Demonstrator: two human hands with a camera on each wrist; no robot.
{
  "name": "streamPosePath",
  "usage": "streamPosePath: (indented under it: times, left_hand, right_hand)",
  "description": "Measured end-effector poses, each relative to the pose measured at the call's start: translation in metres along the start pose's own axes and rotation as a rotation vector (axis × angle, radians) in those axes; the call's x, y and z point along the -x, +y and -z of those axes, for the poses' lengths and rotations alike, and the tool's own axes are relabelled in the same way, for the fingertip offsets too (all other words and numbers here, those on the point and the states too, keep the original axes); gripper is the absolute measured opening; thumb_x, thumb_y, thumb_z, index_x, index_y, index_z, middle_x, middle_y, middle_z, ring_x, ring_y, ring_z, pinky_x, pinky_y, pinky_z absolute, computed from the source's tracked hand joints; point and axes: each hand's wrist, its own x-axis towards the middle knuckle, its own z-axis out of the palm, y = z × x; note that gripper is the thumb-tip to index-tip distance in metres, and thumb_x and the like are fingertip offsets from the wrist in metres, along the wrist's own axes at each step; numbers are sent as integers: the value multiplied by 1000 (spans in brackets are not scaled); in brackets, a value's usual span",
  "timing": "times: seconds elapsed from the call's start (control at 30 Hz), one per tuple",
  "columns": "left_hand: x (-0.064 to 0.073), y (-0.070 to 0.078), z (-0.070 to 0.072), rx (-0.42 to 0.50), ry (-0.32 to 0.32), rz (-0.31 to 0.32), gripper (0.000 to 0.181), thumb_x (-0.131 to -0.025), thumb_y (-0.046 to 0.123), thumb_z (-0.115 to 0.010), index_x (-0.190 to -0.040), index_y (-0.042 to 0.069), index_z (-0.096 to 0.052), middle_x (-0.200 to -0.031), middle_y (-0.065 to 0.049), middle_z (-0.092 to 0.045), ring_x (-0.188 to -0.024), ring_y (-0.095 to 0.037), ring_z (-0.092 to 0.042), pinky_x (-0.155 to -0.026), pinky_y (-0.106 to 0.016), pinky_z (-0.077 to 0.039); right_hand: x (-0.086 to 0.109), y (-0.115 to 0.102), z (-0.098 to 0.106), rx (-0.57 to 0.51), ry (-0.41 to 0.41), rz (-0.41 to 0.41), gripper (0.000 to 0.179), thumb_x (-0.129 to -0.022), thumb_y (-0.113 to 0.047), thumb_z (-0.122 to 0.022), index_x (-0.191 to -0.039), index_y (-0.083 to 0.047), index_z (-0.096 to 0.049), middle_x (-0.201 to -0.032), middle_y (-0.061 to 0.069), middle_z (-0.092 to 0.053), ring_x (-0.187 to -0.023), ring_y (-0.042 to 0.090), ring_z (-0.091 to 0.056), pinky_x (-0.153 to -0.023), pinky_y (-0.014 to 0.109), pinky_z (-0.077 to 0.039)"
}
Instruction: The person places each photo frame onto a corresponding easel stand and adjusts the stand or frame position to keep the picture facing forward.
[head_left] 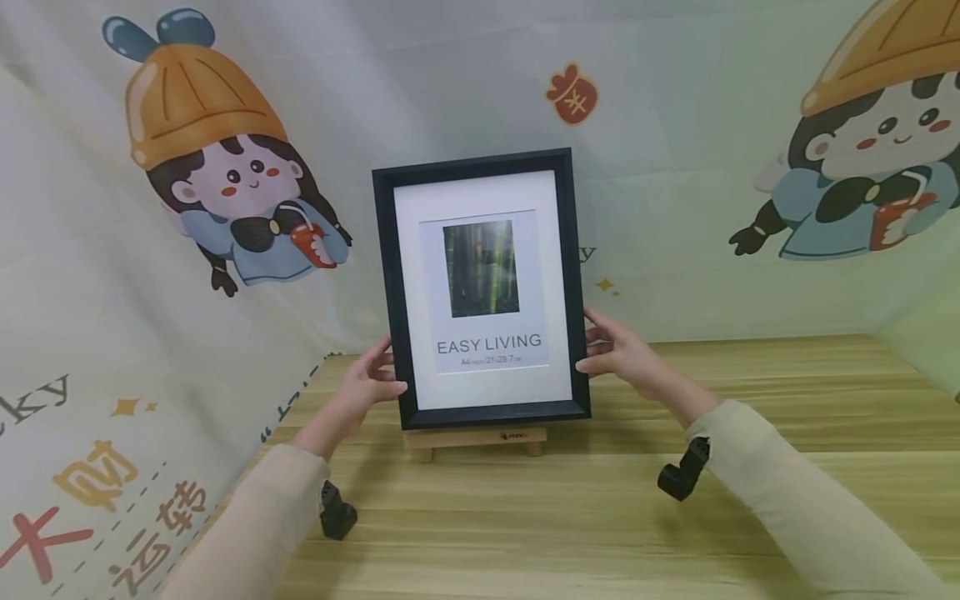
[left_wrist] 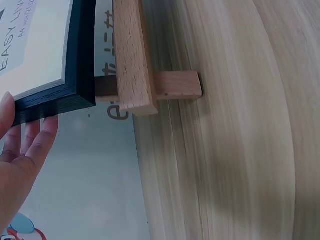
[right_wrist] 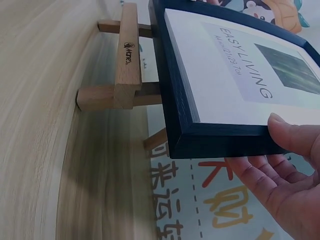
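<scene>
A black picture frame [head_left: 582, 287] with a white mat and a small bamboo picture stands nearly upright, slightly tilted, in the head view. "EASY LIVING" is printed below the picture. My left hand [head_left: 372, 381] grips its left side near the bottom, thumb on the front edge and fingers behind. On the opposite side my right hand [head_left: 617, 354] holds the frame the same way. Just beneath it is a small wooden easel [head_left: 472, 438]. Both wrist views show a gap between the frame's lower edge and the easel's ledge [right_wrist: 128, 60]. The easel's upper part is hidden behind the frame.
The easel's feet stand on a wood-grain table [head_left: 525, 525]. A pale printed cloth [head_left: 465, 75] with cartoon figures and lettering hangs behind the table and along its left side. Small black cameras [head_left: 684, 471] sit on both sleeves.
</scene>
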Motion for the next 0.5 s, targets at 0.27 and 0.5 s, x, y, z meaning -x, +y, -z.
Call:
streamPosePath:
  times: [0.27,0.5]
  left_hand:
    - [1,-3,8,-13,7,16,80,-85,-5,-55,-148,12,-8,-137,-21,-29,-106,-24,-37,-81,-21,-47]
    - [1,-6,14,-18,5,4,79,-86,-6,-53,-148,10,-7,-137,-23,-29,-103,-21,-38,-78,-18,-47]
  right_hand:
    - [-7,0,-9,-14,-3,-11,87,-81,5,-60,-148,-10,-6,-128,25,-34,-110,31,-40,-83,32,-50]
    - [-10,2,-18,-45,2,3,87,-80,8,-59,-148,-8,-6,-125,26,-35,-104,28,-42,-80,30,-51]
